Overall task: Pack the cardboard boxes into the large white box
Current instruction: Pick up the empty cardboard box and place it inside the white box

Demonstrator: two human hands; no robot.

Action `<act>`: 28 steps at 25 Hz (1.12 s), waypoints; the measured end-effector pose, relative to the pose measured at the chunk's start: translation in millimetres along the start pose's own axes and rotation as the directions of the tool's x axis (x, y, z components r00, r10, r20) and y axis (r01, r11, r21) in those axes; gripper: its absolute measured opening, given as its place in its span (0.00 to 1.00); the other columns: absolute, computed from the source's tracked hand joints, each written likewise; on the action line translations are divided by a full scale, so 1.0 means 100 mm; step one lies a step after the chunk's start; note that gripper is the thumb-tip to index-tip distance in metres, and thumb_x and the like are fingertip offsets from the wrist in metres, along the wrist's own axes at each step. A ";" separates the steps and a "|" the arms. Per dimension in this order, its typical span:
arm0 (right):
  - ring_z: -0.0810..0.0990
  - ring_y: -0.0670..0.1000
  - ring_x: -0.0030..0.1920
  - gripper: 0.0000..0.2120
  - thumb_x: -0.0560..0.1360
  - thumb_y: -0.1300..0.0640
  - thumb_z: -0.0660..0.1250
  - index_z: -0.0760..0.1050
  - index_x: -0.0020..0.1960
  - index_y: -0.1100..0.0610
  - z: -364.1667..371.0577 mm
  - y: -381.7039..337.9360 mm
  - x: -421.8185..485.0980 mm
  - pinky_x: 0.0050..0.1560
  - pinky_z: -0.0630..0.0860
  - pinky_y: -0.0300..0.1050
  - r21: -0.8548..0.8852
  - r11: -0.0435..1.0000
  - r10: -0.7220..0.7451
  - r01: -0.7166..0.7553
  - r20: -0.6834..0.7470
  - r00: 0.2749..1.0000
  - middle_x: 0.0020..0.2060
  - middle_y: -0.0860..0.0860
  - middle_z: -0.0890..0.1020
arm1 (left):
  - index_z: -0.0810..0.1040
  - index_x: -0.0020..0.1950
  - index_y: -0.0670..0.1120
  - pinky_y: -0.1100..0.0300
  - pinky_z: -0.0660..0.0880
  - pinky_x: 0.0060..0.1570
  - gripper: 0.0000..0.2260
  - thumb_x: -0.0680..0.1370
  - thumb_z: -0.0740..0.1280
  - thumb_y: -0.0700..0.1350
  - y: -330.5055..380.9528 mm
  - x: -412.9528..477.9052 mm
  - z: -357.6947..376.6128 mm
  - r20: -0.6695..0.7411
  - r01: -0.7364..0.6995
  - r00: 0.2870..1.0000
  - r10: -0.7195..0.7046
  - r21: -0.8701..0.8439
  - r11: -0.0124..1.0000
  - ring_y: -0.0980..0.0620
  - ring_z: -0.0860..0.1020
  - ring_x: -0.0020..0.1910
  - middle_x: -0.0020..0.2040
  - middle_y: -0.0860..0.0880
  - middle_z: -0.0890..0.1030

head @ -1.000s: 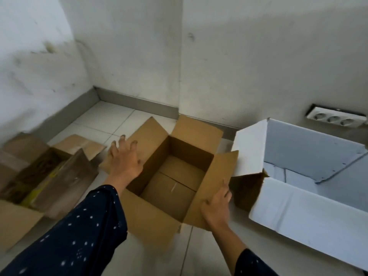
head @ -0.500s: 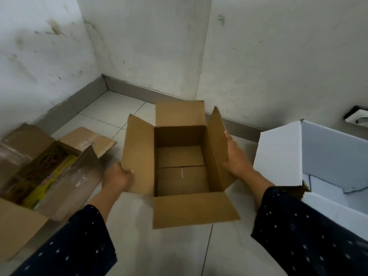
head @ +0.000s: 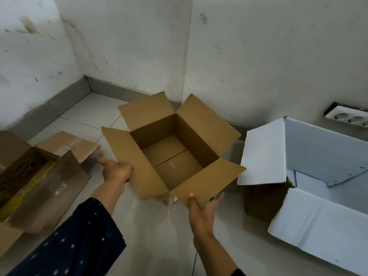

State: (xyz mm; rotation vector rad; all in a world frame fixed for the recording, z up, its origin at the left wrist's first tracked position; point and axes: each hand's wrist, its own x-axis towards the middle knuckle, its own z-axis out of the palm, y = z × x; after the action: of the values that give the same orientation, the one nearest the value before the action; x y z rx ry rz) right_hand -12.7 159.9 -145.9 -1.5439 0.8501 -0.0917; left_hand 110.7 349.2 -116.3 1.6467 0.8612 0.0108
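An empty brown cardboard box (head: 175, 150) with all flaps spread open is lifted off the tiled floor, turned at an angle. My left hand (head: 116, 171) grips it beneath the left flap. My right hand (head: 203, 209) holds the near flap from below, thumb on its edge. The large white box (head: 318, 220) stands open on the floor to the right, its left flap raised close to the brown box. A second cardboard box (head: 39, 182) with yellow printed contents lies open at the far left.
White walls meet in a corner behind the boxes, with a grey skirting along the floor. A white socket strip (head: 350, 116) is fixed low on the right wall. Bare floor tiles lie between me and the boxes.
The brown box has been turned clockwise and shifted right toward the white box. My right hand has moved from its right side to the near flap; my left hand stays on the left.
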 end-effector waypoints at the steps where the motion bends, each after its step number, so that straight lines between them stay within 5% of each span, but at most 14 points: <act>1: 0.71 0.61 0.68 0.39 0.77 0.56 0.66 0.44 0.78 0.47 0.00 -0.06 0.07 0.65 0.72 0.63 0.006 0.999 -0.041 0.041 0.079 0.996 0.72 0.55 0.65 | 0.48 0.72 0.57 0.39 0.75 0.58 0.40 0.72 0.67 0.32 -0.06 -0.04 -0.02 0.007 0.002 1.000 -0.002 0.025 1.000 0.38 0.74 0.58 0.63 0.38 0.72; 5: 0.80 0.53 0.40 0.33 0.78 0.66 0.62 0.53 0.77 0.47 -0.11 -0.64 0.76 0.40 0.84 0.53 -0.209 0.975 -0.055 0.076 0.105 0.993 0.65 0.57 0.72 | 0.38 0.75 0.55 0.39 0.71 0.63 0.47 0.72 0.69 0.35 -0.50 -0.35 0.02 0.098 0.054 0.993 -0.057 0.037 0.998 0.36 0.70 0.64 0.71 0.38 0.65; 7: 0.79 0.54 0.38 0.30 0.78 0.64 0.63 0.56 0.75 0.50 -0.25 -0.95 1.06 0.33 0.83 0.48 -0.378 0.919 -0.069 0.111 0.122 0.990 0.66 0.57 0.72 | 0.32 0.75 0.54 0.40 0.64 0.68 0.54 0.69 0.75 0.47 -0.59 -0.46 0.04 0.077 -0.109 0.992 0.098 0.158 0.981 0.34 0.62 0.71 0.77 0.38 0.51; 10: 0.81 0.57 0.40 0.27 0.78 0.59 0.65 0.58 0.74 0.52 -0.49 -1.11 1.33 0.31 0.82 0.46 -0.578 0.793 -0.136 0.192 0.139 0.981 0.64 0.57 0.75 | 0.42 0.76 0.62 0.39 0.52 0.71 0.53 0.59 0.67 0.73 -0.58 -0.48 0.03 0.258 -0.513 0.854 0.452 0.565 0.646 0.37 0.45 0.76 0.76 0.43 0.35; 12: 0.78 0.52 0.32 0.28 0.78 0.58 0.65 0.57 0.74 0.54 -0.64 -1.11 1.43 0.24 0.74 0.39 -0.660 0.725 -0.163 0.194 0.109 0.981 0.60 0.58 0.76 | 0.55 0.74 0.62 0.39 0.59 0.68 0.51 0.54 0.59 0.79 -0.54 -0.43 0.03 0.355 -0.588 0.793 0.496 0.661 0.466 0.36 0.52 0.74 0.77 0.43 0.45; 14: 0.77 0.52 0.33 0.27 0.79 0.58 0.65 0.57 0.73 0.56 -0.78 -1.13 1.53 0.29 0.76 0.42 -0.705 0.680 -0.177 0.201 0.109 0.978 0.52 0.57 0.77 | 0.65 0.69 0.61 0.42 0.66 0.64 0.44 0.56 0.59 0.79 -0.49 -0.41 0.06 0.382 -0.577 0.792 0.477 0.724 0.379 0.38 0.61 0.69 0.74 0.43 0.56; 18: 0.79 0.58 0.49 0.25 0.79 0.51 0.63 0.59 0.71 0.56 -0.94 -1.33 1.50 0.49 0.79 0.53 -0.798 0.549 -0.174 0.248 0.182 0.968 0.59 0.58 0.76 | 0.60 0.70 0.65 0.41 0.60 0.67 0.39 0.62 0.62 0.75 -0.25 -0.46 0.05 0.439 -0.516 0.855 0.275 0.774 0.368 0.36 0.55 0.72 0.77 0.46 0.51; 21: 0.69 0.62 0.68 0.33 0.76 0.50 0.66 0.56 0.75 0.58 -0.81 -1.57 1.33 0.61 0.73 0.58 -0.830 0.403 -0.351 0.386 0.249 0.902 0.73 0.60 0.63 | 0.60 0.72 0.62 0.38 0.57 0.68 0.36 0.67 0.63 0.71 0.12 -0.49 -0.26 0.381 -0.476 0.877 0.292 0.770 0.425 0.36 0.53 0.74 0.77 0.46 0.53; 25: 0.75 0.56 0.61 0.29 0.76 0.51 0.66 0.60 0.74 0.53 -0.15 -1.84 0.73 0.51 0.75 0.49 -0.649 0.332 -0.375 0.684 0.575 0.727 0.69 0.56 0.69 | 0.66 0.70 0.55 0.42 0.62 0.69 0.28 0.72 0.64 0.63 0.35 -0.45 -0.93 0.195 -0.390 0.902 0.387 0.751 0.532 0.41 0.60 0.72 0.74 0.45 0.62; 28: 0.76 0.54 0.61 0.26 0.77 0.52 0.65 0.62 0.73 0.49 0.52 -1.77 0.26 0.55 0.76 0.50 -0.493 0.336 -0.311 0.803 0.747 0.588 0.65 0.51 0.73 | 0.68 0.68 0.52 0.46 0.64 0.65 0.23 0.74 0.62 0.58 0.26 -0.28 -1.41 0.082 -0.357 0.884 0.460 0.754 0.551 0.41 0.64 0.69 0.70 0.45 0.67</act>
State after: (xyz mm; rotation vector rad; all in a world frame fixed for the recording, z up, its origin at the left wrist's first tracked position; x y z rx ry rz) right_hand 113.0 173.9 -9.4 -2.5573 -0.3067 0.2463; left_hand 40.4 453.6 -42.3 2.6619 0.5582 0.0964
